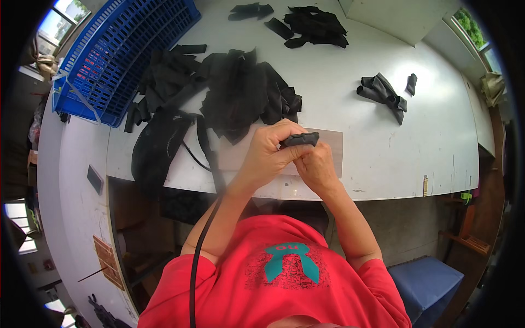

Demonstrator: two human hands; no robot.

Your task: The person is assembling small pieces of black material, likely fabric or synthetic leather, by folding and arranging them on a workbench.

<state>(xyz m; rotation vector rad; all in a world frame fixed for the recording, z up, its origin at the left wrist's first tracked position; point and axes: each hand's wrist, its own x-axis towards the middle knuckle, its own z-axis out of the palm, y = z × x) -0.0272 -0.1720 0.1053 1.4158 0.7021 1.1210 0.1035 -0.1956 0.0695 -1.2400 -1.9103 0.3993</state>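
Note:
Near the front edge of the white table (394, 164), my left hand (270, 148) pinches a small rolled black fabric piece (301, 140) between thumb and fingers. Just below it, my right hand (317, 168) is closed against the same piece, its fingertips mostly hidden. Under both hands lies a flat greyish board (333, 147). Beyond my left hand is a heap of black fabric pieces (232, 98), some flat and some tube-shaped.
A blue plastic basket (117, 60) stands at the far left. More black fabric (317, 26) lies at the back, and several black fabric tubes (383, 93) sit on the right. A black cable (201, 246) crosses my left forearm. A blue stool (424, 281) is at lower right.

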